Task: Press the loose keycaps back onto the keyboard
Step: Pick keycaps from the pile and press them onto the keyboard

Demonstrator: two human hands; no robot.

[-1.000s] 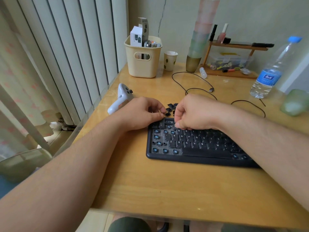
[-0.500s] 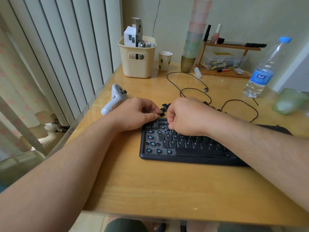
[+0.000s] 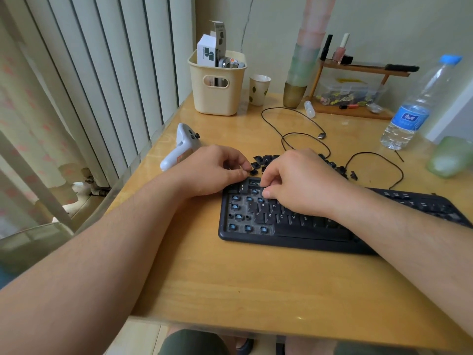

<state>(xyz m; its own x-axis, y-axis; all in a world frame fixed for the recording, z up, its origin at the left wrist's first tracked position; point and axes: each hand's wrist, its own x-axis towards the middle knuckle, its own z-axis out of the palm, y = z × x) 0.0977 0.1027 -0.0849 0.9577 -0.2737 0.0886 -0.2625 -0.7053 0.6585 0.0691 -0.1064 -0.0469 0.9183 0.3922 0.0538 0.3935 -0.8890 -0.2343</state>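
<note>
A black keyboard (image 3: pixel 294 226) lies on the wooden table, and its left part shows several bare blue switch stems. Just behind its upper left edge sits a cluster of loose black keycaps (image 3: pixel 263 160). My left hand (image 3: pixel 212 170) rests on the keyboard's top left corner with curled fingers and nothing visible in them. Thumb and fingertips of my right hand (image 3: pixel 294 183) are pinched down on a keycap in the top row, and the hand hides most of that cap. The two hands almost touch.
A white handheld controller (image 3: pixel 179 147) lies left of my left hand. Thin black cables (image 3: pixel 302 134) loop behind the keycaps. At the back stand a cream basket (image 3: pixel 217 85), a paper cup (image 3: pixel 258 89), stacked cups (image 3: pixel 304 67) and a wooden rack (image 3: pixel 358 111). A water bottle (image 3: pixel 414 108) is at the right.
The view has shifted, so everything sits a little lower and further left. Both hands stay pinched over the keyboard's upper left rows, with small finger movements only.
</note>
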